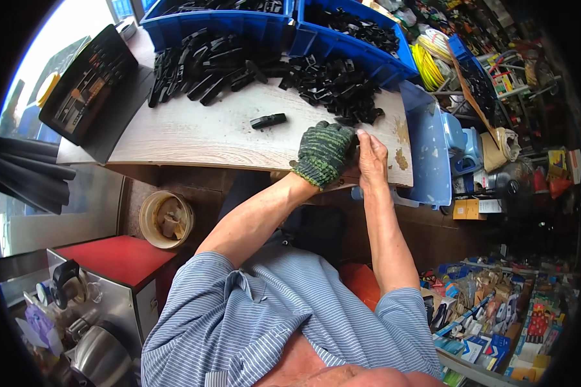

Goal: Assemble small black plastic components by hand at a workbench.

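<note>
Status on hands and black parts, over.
Green-black gloved left hand, bare right hand: close together, grip contents unclear. Oblong black plastic piece: loose on pale wood-grain table. Jumbled black plastic pile: beyond hands.

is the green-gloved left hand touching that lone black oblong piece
Apart: the head view shows pale tabletop between the left hand and the black piece.

1. Honestly can't tell what's between the left hand [323,149] and right hand [372,161], the glove [316,164] blocks it. Left palm's hidden too.
2. Black parts [336,87] overlap so much that plenty of the lower ones are buried.
3. Left bin [216,26] gets chopped by the top edge.
4. Screen [87,90] details are too tiny to make out.
5. Kettle [100,355] runs off bottom left.
6. Stuff in the bucket [148,222]? No clue, too small.
7. Far-right clutter [558,174] fades into dark blur.
</note>
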